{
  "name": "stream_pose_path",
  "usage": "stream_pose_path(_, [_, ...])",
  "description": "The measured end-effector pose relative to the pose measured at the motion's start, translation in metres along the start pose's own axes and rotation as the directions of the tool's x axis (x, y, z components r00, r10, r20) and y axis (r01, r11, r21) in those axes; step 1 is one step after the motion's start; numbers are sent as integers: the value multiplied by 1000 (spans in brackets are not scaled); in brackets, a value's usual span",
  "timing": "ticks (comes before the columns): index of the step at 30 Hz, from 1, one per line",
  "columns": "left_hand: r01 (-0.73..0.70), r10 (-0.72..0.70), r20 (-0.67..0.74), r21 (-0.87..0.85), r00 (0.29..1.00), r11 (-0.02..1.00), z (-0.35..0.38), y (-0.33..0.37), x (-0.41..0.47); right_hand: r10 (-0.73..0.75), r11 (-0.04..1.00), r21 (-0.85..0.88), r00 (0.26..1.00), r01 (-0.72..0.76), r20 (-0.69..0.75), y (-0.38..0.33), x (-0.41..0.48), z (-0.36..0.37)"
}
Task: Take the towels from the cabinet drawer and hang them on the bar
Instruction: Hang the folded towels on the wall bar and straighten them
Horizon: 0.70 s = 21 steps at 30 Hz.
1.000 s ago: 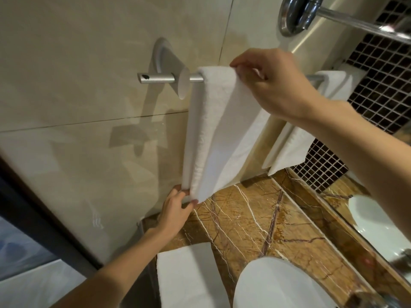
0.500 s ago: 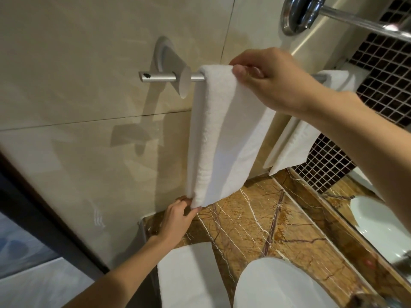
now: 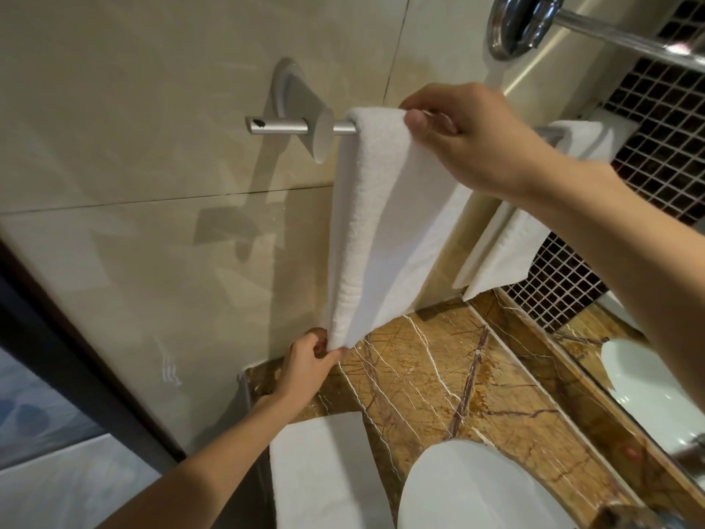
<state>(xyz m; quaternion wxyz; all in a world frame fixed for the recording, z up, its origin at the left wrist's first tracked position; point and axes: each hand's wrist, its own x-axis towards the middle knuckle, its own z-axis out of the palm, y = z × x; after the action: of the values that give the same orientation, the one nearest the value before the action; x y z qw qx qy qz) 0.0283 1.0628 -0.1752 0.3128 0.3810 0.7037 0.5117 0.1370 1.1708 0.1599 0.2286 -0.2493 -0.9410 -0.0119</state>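
Note:
A folded white towel (image 3: 385, 223) hangs over the silver towel bar (image 3: 282, 126) on the beige tiled wall. My right hand (image 3: 469, 143) pinches the towel's top fold where it drapes over the bar. My left hand (image 3: 309, 366) pinches the towel's bottom corner just above the counter. A second white towel (image 3: 507, 246) hangs farther right on the same bar, partly hidden behind my right forearm. A third folded white towel (image 3: 324, 467) lies flat on the counter near the front edge.
Below the bar runs a brown marble counter (image 3: 450, 379) with a white basin (image 3: 469, 490) at the lower right. A mirror (image 3: 656, 379) and dark mosaic tiles (image 3: 663, 147) stand at the right. A chrome fixture (image 3: 534, 21) juts out above.
The hanging towel has been drawn a little straighter; my left hand keeps hold of its bottom corner and my right hand stays at the top fold. The view has shifted slightly.

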Motion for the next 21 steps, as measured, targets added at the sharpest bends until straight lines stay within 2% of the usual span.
stream_pose_path(16, [34, -24, -85, 111, 996, 993, -4, -7, 12, -16, 1000, -6, 1000, 16, -12, 1, -1, 0])
stream_pose_path(21, [46, -45, -51, 31, 998, 998, -2, -6, 12, -20, 1000, -2, 1000, 20, -18, 2, -1, 2])
